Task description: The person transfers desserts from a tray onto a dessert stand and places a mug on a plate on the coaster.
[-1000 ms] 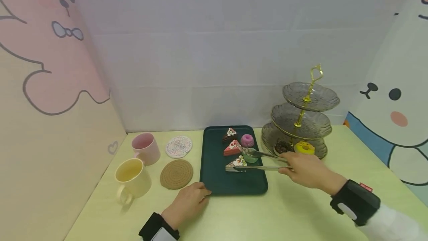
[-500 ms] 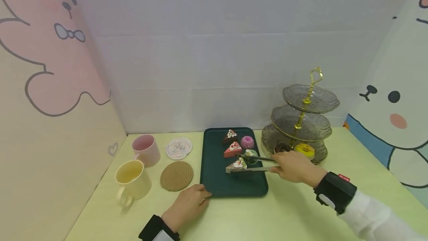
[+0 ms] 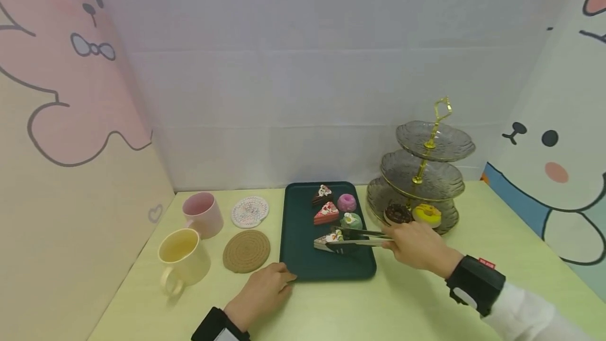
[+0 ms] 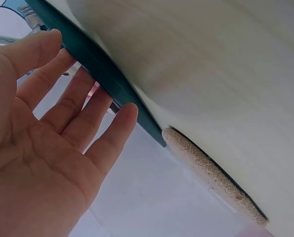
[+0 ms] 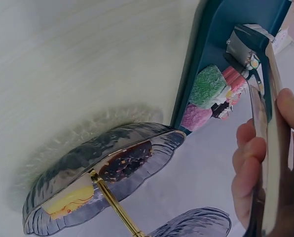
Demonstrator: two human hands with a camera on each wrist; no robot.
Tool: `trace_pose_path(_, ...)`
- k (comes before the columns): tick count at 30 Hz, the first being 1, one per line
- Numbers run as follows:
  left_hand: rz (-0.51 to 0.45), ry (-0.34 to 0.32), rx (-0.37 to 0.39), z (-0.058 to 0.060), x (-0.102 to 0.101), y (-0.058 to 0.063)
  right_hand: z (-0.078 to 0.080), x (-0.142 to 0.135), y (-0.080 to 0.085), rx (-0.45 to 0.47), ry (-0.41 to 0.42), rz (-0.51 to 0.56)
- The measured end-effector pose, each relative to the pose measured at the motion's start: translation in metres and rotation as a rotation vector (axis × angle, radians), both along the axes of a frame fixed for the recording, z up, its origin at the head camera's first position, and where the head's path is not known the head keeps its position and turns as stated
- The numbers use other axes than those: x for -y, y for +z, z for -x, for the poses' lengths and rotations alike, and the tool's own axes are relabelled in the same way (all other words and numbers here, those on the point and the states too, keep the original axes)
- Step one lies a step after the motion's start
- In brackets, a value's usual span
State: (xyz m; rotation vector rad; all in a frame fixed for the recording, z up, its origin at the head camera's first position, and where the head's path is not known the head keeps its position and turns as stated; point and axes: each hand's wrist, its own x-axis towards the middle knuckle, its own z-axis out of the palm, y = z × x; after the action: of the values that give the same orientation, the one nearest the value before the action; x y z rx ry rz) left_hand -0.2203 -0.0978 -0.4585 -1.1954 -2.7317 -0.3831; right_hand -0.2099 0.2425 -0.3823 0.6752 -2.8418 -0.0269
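My right hand (image 3: pixel 418 246) grips metal tongs (image 3: pixel 364 243) that reach over the dark green tray (image 3: pixel 297 251) from the right. In the right wrist view, the tong tips stand on either side of a white-topped cake slice (image 5: pixel 239 45). Beside that slice on the tray sit a green round cake (image 3: pixel 351 220), a red slice (image 3: pixel 326 213), a pink ring-shaped cake (image 3: pixel 347 202) and a chocolate slice (image 3: pixel 323 197). My left hand (image 3: pixel 262 289) rests at the tray's front left corner; its relaxed fingers touch the rim in the left wrist view.
Behind the right hand rises a three-tier stand (image 3: pixel 421 175), with a chocolate donut (image 3: pixel 397 213) and a yellow donut (image 3: pixel 427 215) on its lowest plate. At left are a pink mug (image 3: pixel 203 216), a yellow mug (image 3: pixel 185 259), a woven coaster (image 3: pixel 246 251) and a speckled coaster (image 3: pixel 250 211).
The right hand has moved left and slightly nearer with the tongs, whose tips have left the green cake's top and drawn closer together around the white-topped slice. The left hand stays at the corner.
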Motion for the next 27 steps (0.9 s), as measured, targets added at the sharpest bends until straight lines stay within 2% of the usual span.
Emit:
trace_pose_path(5, -0.007, -0.001, 0.008, 0.0, 0.001, 0.0, -0.002, -0.001, 0.002, 0.008, -0.012, 0.021)
trace_pose_path(10, -0.017, -0.003, 0.012, -0.001, 0.001, 0.001, -0.005, -0.005, 0.017, 0.016, -0.037, 0.046)
trace_pose_path(15, -0.028, -0.009, -0.002, -0.001, 0.002, 0.0, -0.009, -0.02, 0.044, -0.047, -0.047, 0.051)
trace_pose_path(18, -0.024, -0.009, -0.005, -0.001, 0.002, -0.001, -0.014, -0.035, 0.064, -0.059, -0.082, 0.07)
trace_pose_path(24, -0.025, -0.014, 0.005, -0.001, 0.002, 0.0, -0.028, -0.075, 0.103, -0.069, -0.201, 0.05)
trace_pose_path(27, -0.029, -0.02, 0.001, 0.0, 0.002, -0.001, -0.035, -0.096, 0.113, -0.052, -0.265, 0.024)
